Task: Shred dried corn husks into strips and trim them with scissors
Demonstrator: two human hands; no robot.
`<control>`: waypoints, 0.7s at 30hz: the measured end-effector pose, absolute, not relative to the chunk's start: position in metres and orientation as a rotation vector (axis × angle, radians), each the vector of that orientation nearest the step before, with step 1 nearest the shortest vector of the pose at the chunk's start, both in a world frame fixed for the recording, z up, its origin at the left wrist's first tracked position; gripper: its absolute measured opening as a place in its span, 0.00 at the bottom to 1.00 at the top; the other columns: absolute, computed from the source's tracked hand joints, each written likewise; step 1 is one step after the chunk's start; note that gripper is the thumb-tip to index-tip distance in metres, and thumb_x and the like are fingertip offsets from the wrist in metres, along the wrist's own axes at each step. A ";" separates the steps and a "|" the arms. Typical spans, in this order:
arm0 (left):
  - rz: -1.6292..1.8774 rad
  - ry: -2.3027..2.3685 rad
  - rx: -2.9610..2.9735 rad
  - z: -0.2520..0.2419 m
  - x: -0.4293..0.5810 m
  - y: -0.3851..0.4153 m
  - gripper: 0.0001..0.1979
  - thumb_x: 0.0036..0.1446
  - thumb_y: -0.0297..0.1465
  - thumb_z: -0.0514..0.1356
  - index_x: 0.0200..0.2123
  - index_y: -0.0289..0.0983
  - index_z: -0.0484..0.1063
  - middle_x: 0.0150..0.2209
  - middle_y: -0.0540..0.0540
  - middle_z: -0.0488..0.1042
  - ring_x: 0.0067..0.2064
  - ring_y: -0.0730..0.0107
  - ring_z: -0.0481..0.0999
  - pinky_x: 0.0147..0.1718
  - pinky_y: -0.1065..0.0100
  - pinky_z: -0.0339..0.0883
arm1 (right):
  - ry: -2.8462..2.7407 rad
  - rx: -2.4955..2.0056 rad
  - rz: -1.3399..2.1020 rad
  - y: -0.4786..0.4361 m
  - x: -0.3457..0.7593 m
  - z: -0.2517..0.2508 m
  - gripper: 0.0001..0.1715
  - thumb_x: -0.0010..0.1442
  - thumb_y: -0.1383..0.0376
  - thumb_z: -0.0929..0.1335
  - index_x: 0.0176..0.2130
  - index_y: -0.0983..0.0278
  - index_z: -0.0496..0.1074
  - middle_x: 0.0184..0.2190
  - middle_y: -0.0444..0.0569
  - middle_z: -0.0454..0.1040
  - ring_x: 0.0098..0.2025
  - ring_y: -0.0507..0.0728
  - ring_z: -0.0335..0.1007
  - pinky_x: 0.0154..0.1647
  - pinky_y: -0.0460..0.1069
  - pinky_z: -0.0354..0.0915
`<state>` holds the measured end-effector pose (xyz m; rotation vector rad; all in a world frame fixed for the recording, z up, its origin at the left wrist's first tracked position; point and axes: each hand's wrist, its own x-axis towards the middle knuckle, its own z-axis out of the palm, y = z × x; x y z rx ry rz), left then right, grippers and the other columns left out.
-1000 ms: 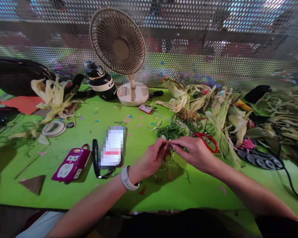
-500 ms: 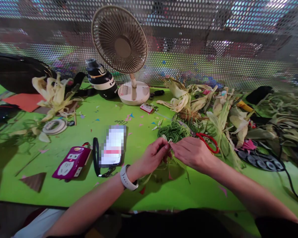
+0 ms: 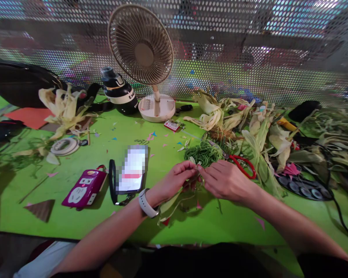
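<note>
My left hand [image 3: 174, 183], with a white band on its wrist, pinches a piece of pale green husk [image 3: 174, 200] whose strips hang below the palm. Fingertips touching or nearly so, my right hand [image 3: 227, 179] is closed on the same piece from the other side. The small part between the fingertips is mostly hidden. Just behind the hands lies a heap of green string-like strands [image 3: 203, 152]. Red-handled scissors [image 3: 243, 166] rest against the heap, beyond my right wrist.
A fan [image 3: 156, 108] and a black bottle [image 3: 120, 94] stand at the back. A phone [image 3: 132, 170] and a purple power strip [image 3: 85, 187] lie left. Dried husks [image 3: 261, 135] and a dark palette [image 3: 304, 187] are on the right, a tape roll [image 3: 64, 146] at left.
The hanging husk strips have swung left and now show more below my left hand. My right hand has turned slightly, its fingers more visible. The view has shifted a little.
</note>
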<state>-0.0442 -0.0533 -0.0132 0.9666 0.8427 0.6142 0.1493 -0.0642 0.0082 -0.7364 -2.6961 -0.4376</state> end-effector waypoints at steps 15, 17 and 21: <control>0.851 0.887 1.114 -0.013 -0.040 -0.053 0.13 0.58 0.41 0.57 0.33 0.36 0.65 0.25 0.53 0.70 0.25 0.77 0.69 0.27 0.73 0.64 | -2.469 -0.833 -0.153 -0.060 0.145 -0.009 0.20 0.60 0.70 0.61 0.51 0.72 0.69 0.26 0.48 0.76 0.25 0.54 0.69 0.26 0.50 0.61; 0.855 0.870 1.251 -0.017 -0.040 -0.054 0.13 0.61 0.41 0.54 0.35 0.36 0.65 0.27 0.52 0.69 0.26 0.77 0.69 0.28 0.72 0.65 | -2.388 -0.874 0.047 -0.060 0.146 -0.007 0.18 0.61 0.69 0.61 0.50 0.69 0.70 0.27 0.48 0.77 0.26 0.53 0.70 0.27 0.49 0.63; 0.821 0.879 1.532 -0.025 -0.042 -0.057 0.12 0.64 0.39 0.48 0.38 0.37 0.63 0.27 0.51 0.69 0.26 0.76 0.70 0.27 0.71 0.64 | -2.257 -1.058 0.371 -0.058 0.148 0.004 0.11 0.64 0.65 0.62 0.40 0.66 0.73 0.27 0.47 0.76 0.28 0.51 0.70 0.29 0.46 0.63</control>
